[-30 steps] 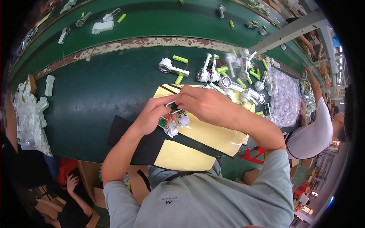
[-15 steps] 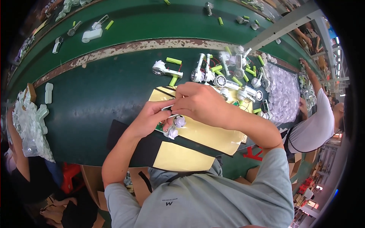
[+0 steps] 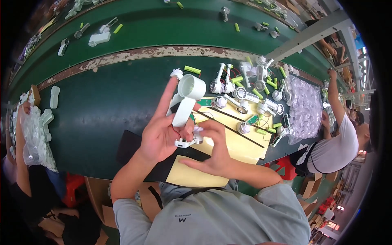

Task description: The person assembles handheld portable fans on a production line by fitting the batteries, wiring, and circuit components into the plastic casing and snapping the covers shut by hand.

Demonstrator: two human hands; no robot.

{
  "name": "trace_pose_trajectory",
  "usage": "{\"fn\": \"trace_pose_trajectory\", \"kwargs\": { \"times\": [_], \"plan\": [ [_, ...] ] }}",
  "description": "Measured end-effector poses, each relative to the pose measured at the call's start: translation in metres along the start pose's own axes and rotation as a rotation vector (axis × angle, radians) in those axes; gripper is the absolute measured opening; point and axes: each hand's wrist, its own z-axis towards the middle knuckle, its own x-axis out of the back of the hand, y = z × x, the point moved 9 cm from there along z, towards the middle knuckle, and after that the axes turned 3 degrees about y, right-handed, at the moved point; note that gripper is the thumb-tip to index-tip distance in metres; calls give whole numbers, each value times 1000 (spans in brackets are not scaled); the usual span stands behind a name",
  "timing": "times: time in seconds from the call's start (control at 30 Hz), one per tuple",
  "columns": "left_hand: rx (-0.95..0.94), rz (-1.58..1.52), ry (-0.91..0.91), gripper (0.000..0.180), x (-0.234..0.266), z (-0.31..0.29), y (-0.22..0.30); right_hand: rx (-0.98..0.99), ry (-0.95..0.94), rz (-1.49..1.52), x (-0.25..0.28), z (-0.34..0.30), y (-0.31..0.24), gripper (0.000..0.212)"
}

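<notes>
A white handheld fan shell [image 3: 184, 111], a round ring with a flat handle, is in my left hand [image 3: 157, 141]. That hand is turned palm up, its index finger stretched along the ring. Below the handle, a small white housing part [image 3: 183, 143] with a thin red wire lies against the same hand's fingers. My right hand [image 3: 218, 157] is just right of it, thumb spread away and bent fingertips at the small part; whether they touch is hard to tell. Under both hands is a yellow sheet [image 3: 228, 141] with black strips. A white impeller [image 3: 243, 128] and a green circuit board [image 3: 253, 119] lie on it.
Fan parts and green batteries [image 3: 257, 93] crowd the far right, beside a bag of white impellers [image 3: 304, 106]. A bag of white shells [image 3: 34, 141] stands at the left. Beyond the rusty rail [image 3: 122, 55] runs a green belt [image 3: 151, 28] with parts. Co-workers sit either side.
My hands were close together over the part. My left hand has turned palm up, bringing the fan shell into sight. My right hand has drawn nearer to me, its fingers spreading apart.
</notes>
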Motion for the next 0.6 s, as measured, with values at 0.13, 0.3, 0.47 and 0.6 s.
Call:
{"fn": "trace_pose_trajectory", "kwargs": {
  "times": [0.13, 0.3, 0.47, 0.6],
  "plan": [
    [-98, 132, 74, 69, 7, 0, 8, 131, 37, -46, -3, 4, 8, 53],
    [-114, 144, 74, 69, 12, 0, 10, 100, -67, -48, 1, 22, 5, 66],
    [-176, 88, 75, 66, 9, -4, 11, -3, -69, 19, -13, 15, 19, 59],
    [-262, 117, 101, 61, 24, -2, 25, 26, -59, 14, -5, 26, 11, 58]
  ]
}}
